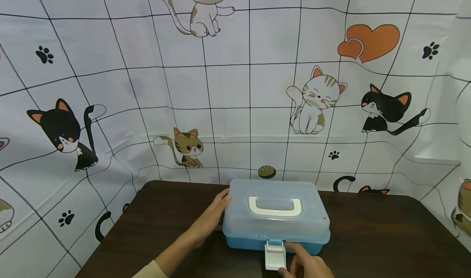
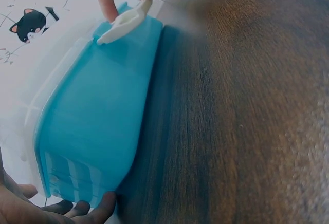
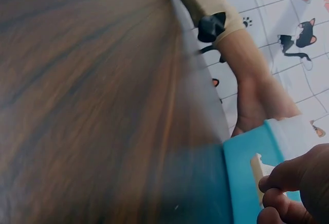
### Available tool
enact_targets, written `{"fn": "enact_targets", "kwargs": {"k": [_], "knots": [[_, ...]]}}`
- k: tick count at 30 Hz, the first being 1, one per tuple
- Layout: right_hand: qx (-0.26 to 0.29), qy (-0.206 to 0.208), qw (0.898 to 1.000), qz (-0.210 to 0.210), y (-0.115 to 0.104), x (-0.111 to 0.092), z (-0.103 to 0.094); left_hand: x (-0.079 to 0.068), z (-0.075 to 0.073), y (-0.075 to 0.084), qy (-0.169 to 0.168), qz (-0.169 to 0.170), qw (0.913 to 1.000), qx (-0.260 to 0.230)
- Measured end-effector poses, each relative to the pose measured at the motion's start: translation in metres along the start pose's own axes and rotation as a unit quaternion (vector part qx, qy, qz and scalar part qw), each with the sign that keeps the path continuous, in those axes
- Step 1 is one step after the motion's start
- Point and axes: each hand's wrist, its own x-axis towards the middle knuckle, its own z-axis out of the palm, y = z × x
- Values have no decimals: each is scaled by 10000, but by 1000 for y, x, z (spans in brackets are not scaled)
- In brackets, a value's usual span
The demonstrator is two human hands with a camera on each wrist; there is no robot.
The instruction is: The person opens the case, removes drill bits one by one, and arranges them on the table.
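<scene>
A storage box with a see-through lid [image 1: 312,206] and a blue base [image 2: 97,111] stands on the table, its lid down. The white handle [image 1: 276,212] on top lies folded flat. At the front, the white latch [image 1: 275,258] hangs swung outward and down from the lid. My right hand [image 1: 308,265] pinches this latch, index finger at its upper right and thumb at its lower edge. Against the box's left side rests my left hand [image 1: 210,216], with extended fingers [image 2: 105,208] touching the end wall of the base in the left wrist view.
The dark wooden table [image 1: 375,233] extends to both sides of the box. Behind it hangs a white sheet [image 1: 228,86] with a grid and printed cats, close to the table's back edge. A black strap piece [image 3: 211,27] sits on the left wrist's sleeve.
</scene>
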Motion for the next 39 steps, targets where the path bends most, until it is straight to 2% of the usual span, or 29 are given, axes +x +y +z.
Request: {"fn": "enact_targets", "kwargs": {"k": [12,15,19,21,25,33,39], "knots": [[-971,142,9951,-95,9,1,6,-1,2,0,3,11,10000,58],[-1296,420,9896,-469,18,1,9,-2,2,0,-9,30,10000,26],[-1685,917,9748,-1138,27,5,13,-3,1,1,61,58,10000,13],[-1832,1111,9675,-1342,30,7,14,-3,1,2,84,61,9999,14],[-1936,1291,9614,-1470,34,8,14,-3,1,2,71,55,10000,21],[-1575,1249,9667,-1586,38,8,14,-2,2,2,71,64,10000,23],[-1425,1287,9620,-1939,43,11,16,-2,2,0,84,58,9999,-9]]}}
